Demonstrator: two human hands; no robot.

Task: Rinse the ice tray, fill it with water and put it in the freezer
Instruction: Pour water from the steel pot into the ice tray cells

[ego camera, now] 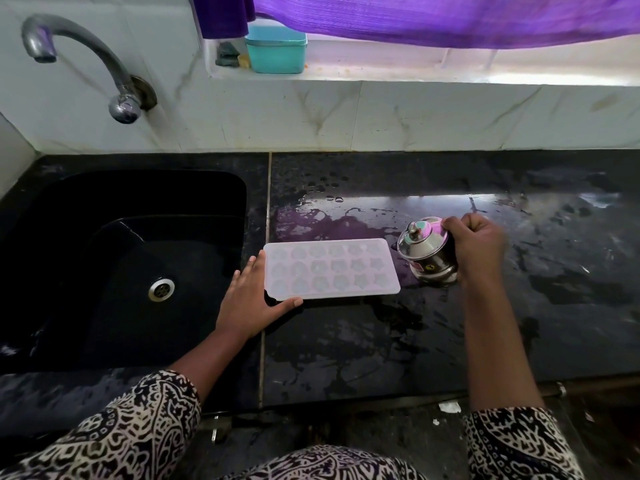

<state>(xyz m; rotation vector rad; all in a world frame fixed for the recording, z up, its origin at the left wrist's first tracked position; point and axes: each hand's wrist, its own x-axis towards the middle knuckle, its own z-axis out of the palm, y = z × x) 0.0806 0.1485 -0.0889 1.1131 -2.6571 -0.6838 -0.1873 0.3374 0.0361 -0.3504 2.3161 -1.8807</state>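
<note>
One wide-angle view from the person's head, facing forward and steeply down, close over a dark worktop (pixel 346 341). The sink (pixel 69 209) fills the left, and the tiled wall (pixel 381 116) and window ledge (pixel 415 72) cross the top. The left hand (pixel 249 299) and right hand (pixel 478 247) reach in from the bottom edge. Straight lines bow near the borders.
</note>
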